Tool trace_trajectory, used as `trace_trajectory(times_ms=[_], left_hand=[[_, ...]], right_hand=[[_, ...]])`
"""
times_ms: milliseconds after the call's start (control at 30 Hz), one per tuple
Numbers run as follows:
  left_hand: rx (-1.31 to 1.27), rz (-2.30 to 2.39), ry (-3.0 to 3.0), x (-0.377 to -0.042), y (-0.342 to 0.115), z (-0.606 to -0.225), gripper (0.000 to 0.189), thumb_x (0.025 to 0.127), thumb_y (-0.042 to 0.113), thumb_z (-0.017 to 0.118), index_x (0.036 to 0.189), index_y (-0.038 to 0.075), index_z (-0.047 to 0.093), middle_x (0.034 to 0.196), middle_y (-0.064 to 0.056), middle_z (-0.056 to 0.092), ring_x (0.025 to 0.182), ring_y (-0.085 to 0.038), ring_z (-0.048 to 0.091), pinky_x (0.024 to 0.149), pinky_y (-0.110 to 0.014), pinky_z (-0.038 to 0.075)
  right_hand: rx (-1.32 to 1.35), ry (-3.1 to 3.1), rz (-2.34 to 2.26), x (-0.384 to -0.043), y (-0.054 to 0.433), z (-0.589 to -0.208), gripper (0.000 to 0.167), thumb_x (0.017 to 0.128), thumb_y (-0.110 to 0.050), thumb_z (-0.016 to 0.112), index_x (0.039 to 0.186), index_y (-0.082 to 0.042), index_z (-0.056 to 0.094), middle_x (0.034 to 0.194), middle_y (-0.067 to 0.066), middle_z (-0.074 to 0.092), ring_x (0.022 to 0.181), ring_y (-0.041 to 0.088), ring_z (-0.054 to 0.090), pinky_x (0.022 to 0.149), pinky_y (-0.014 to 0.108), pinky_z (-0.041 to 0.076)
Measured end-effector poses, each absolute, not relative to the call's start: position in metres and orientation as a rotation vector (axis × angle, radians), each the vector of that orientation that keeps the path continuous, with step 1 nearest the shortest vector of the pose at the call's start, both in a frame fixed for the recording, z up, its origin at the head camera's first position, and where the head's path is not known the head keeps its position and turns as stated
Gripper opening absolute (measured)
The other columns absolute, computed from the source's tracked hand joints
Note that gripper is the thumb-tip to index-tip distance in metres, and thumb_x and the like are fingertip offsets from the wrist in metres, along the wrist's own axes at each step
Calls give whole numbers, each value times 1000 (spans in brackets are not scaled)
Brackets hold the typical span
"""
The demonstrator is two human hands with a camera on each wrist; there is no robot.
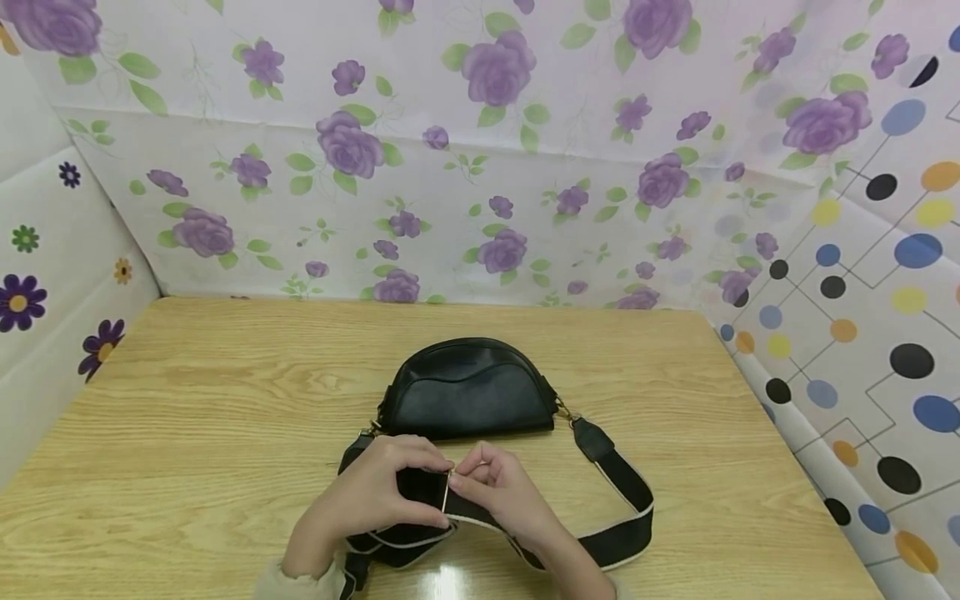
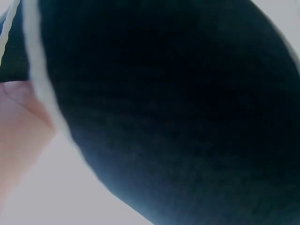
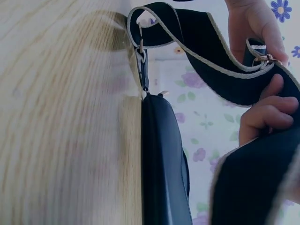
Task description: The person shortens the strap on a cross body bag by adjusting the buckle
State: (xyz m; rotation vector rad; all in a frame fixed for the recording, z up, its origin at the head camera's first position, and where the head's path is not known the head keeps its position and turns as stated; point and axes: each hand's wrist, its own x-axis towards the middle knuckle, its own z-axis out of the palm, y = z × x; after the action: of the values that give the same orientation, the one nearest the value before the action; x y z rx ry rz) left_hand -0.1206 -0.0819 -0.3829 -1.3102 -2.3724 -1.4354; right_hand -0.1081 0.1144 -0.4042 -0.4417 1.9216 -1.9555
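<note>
Step in hand, as judged: adjusting the black webbing strap (image 1: 618, 543) at its thin metal slider (image 1: 446, 498). Left-hand grip (image 1: 381, 485) clamped across the slider; right-hand grip (image 1: 506, 493) pinching the strap just beside it. The next move appears to call for easing the strap through evenly, untwisted. Half-moon handbag (image 1: 472, 402), smooth, leather-like, wavy-seamed, rests on the wood-grain counter (image 1: 187, 425) beyond both grips. Strap: flat, pale-edged, looped.

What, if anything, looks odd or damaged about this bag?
No damage or spill shows. Only the white-edged black strap looks untidy: near the left hand it bunches in folds, whereas on the right it runs in one open curve from the half-moon handbag.
</note>
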Motion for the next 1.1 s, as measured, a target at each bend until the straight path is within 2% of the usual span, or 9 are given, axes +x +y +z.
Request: trace_trajectory(times_ms=[133,267,600,733,933,1100], left_hand=[[-1314,-1447,-2353,-121,-84,-382,40,67,30,77,97,4,68,91,3,63,83,-10,58,73,-27,47],[-1295,-1453,-2343,-121,-86,-382,40,67,29,78,96,4,68,89,3,63,81,-9,58,71,-27,47],[-1284,-1447,-2280,-122,-85,-386,43,59,27,83,94,6,69,89,3,64,82,-11,57,74,-28,46],[-1274,-1425,-2281,-122,-84,-386,43,57,27,83,94,8,69,89,3,64,83,-11,57,74,-28,46],[-1274,-1435,-2328,-122,-82,-384,41,64,29,80,97,8,67,90,3,62,82,-10,57,72,-27,46],[-1290,-1429,-2309,-122,-82,-385,40,65,28,79,97,7,67,89,3,62,81,-10,58,71,-26,47]], right_hand=[[-456,1899,-1930,-109,117,-404,23,86,-7,58,93,13,50,74,4,62,70,8,57,69,22,44],[-464,1894,-1899,-109,121,-404,24,86,-6,57,93,15,51,76,1,61,70,6,56,65,21,44],[-587,1811,-1973,-108,119,-406,23,88,-3,53,92,19,45,81,-2,56,74,5,53,66,20,43],[-573,1829,-1987,-107,115,-407,22,88,-3,53,90,17,45,82,-2,55,73,5,52,66,21,42],[-392,1876,-2002,-104,111,-403,20,87,-9,57,87,9,49,76,-3,58,65,5,50,61,20,40],[-369,1874,-2004,-106,111,-404,17,87,-8,57,90,6,50,76,-2,60,68,6,53,65,21,41]])
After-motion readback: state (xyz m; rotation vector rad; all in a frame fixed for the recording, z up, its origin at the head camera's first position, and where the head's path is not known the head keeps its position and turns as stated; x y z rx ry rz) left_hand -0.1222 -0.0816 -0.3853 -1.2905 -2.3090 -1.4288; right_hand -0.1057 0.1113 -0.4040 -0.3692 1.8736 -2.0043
